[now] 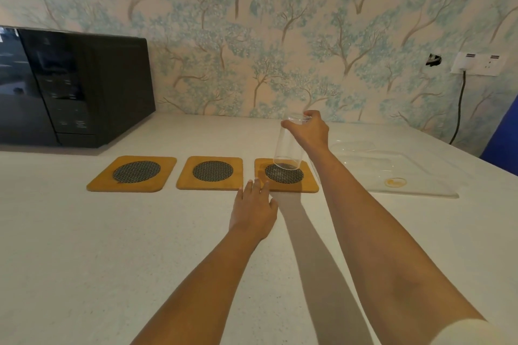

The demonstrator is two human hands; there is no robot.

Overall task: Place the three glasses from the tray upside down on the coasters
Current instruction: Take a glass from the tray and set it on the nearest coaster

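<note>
Three yellow square coasters with dark mesh discs lie in a row: left coaster, middle coaster, right coaster. My right hand grips the base of a clear glass held upside down and slightly tilted, its rim at the back of the right coaster's mesh disc. My left hand lies flat on the counter, fingers apart, fingertips touching the front left corner of the right coaster. A clear tray sits to the right; I see no glasses on it.
A black microwave stands at the back left on the white counter. A wall socket with a black cable is at the back right. Something blue shows at the right edge.
</note>
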